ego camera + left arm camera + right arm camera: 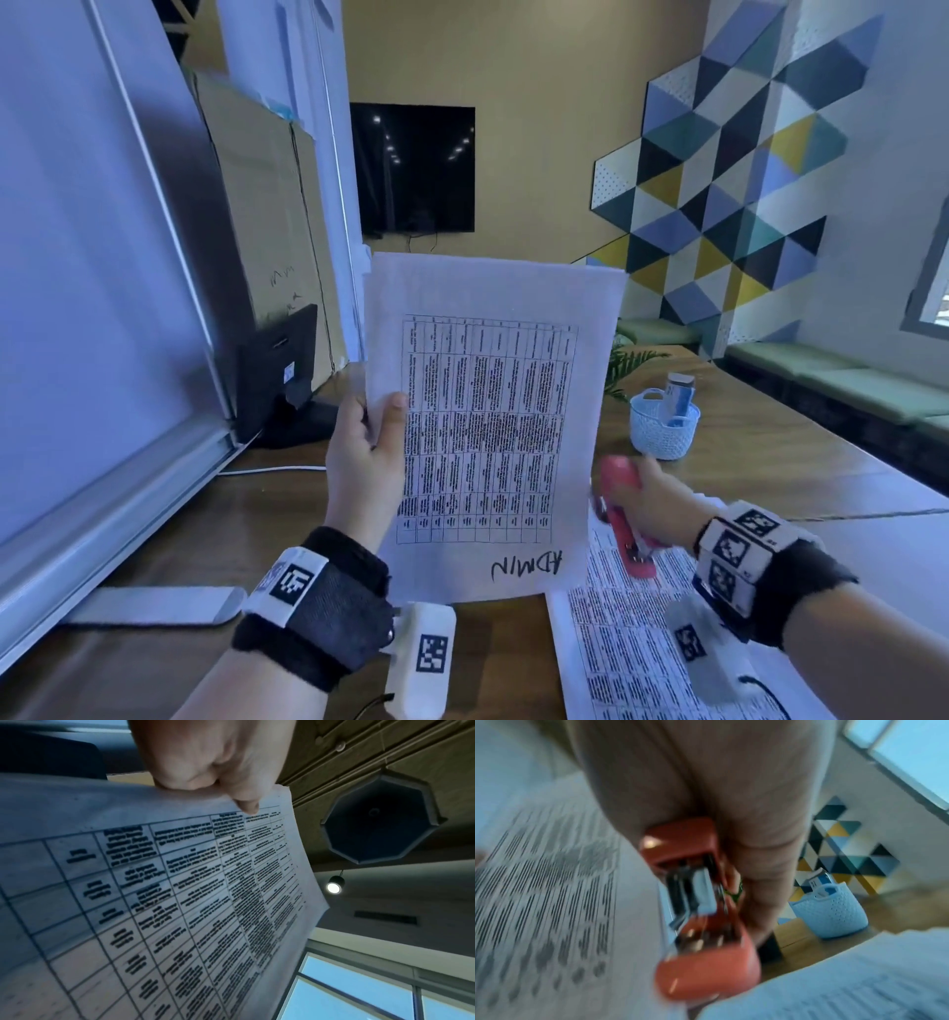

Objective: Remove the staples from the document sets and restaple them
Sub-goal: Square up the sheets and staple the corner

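My left hand [367, 452] holds a document set [488, 421] upright above the table, thumb on the front sheet and fingers behind its left edge. The sheets carry a printed table and the handwritten word ADMIN upside down at the bottom. In the left wrist view the left hand [213, 770] pinches the same document set [159, 892] at its edge. My right hand [652, 506] grips a red stapler [629, 519] just right of the held sheets, blurred by motion. The red stapler [700, 912] shows its metal staple channel in the right wrist view. More printed sheets [642, 637] lie flat under the right hand.
A small white basket [664, 424] holding a blue and white box stands on the wooden table [744, 462] behind the stapler. A black monitor stand [280, 380] and a whiteboard [77, 308] are at the left. A green bench runs along the right wall.
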The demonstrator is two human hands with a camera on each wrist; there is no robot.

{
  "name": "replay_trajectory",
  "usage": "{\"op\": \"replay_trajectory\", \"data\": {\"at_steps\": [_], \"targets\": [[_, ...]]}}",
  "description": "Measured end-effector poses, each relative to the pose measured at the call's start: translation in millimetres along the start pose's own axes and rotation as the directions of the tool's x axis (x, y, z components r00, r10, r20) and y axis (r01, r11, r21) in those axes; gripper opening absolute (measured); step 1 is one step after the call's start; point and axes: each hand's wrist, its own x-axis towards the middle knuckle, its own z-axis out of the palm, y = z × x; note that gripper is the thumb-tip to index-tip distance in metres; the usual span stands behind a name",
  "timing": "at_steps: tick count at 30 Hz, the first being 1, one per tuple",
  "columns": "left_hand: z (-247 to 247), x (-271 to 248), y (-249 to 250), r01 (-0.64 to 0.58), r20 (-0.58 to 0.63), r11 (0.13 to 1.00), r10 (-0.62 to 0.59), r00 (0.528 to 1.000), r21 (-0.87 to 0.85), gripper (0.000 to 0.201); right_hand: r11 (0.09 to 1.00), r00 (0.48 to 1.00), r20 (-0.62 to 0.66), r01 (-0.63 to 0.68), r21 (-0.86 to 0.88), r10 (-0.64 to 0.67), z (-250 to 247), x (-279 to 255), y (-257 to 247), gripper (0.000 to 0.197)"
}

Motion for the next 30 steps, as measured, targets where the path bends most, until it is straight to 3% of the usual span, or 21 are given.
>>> {"op": "replay_trajectory", "data": {"at_steps": [2,4,8,11,15,18,21,23,25,30], "targets": [[-2.1,1.6,4.7,-0.018,0.0,0.999,0.018,1.0,-0.036,0.023,0.924,0.997,-0.075,0.032,0.381,-0.003,-12.5,3.4,-3.8,0.038],[-2.0,1.2,6.6,-0.024,0.02,0.999,0.025,0.999,-0.036,0.027,0.769,0.987,-0.16,0.116,0.629,-0.019,-27.7,-0.4,-12.6,0.035],[0.3,-5.5,10.8,0.022,0.062,0.999,-0.02,0.998,-0.042,0.016,0.491,0.947,-0.314,0.306,0.816,-0.068,-54.8,-11.7,-35.8,0.02],[0.7,-13.3,13.2,0.084,0.079,0.992,-0.077,0.994,-0.09,0.016,0.363,0.882,-0.462,0.46,0.81,-0.088,-71.6,-25.8,-50.7,0.022],[-3.0,-18.1,14.1,0.052,0.036,0.997,-0.05,0.998,-0.059,0.015,0.331,0.718,-0.68,0.684,0.651,-0.146,-89.0,-51.0,-65.5,0.022],[-4.3,-16.1,23.2,0.001,0.054,1.0,0.0,0.999,-0.015,0.012,0.304,0.621,-0.752,0.776,0.552,-0.222,-99.3,-65.7,-85.6,0.018],[-2.3,-15.5,36.4,-0.017,0.08,0.999,0.019,0.997,-0.028,0.01,0.376,0.592,-0.74,0.796,0.474,-0.318,-103.0,-74.8,-116.6,0.023],[0.3,-17.2,44.4,-0.027,0.094,0.999,0.03,0.995,-0.035,0.009,0.412,0.604,-0.712,0.787,0.46,-0.358,-102.6,-75.0,-138.7,0.024],[2.4,-19.4,50.6,-0.024,0.118,0.999,0.028,0.993,-0.03,0.008,0.418,0.622,-0.695,0.774,0.475,-0.362,-101.2,-71.7,-160.3,0.032],[3.1,-25.6,62.7,0.035,0.177,0.997,-0.022,0.984,-0.069,0.013,0.416,0.563,-0.758,0.807,0.419,-0.329,-96.1,-64.2,-191.1,0.039]]}}
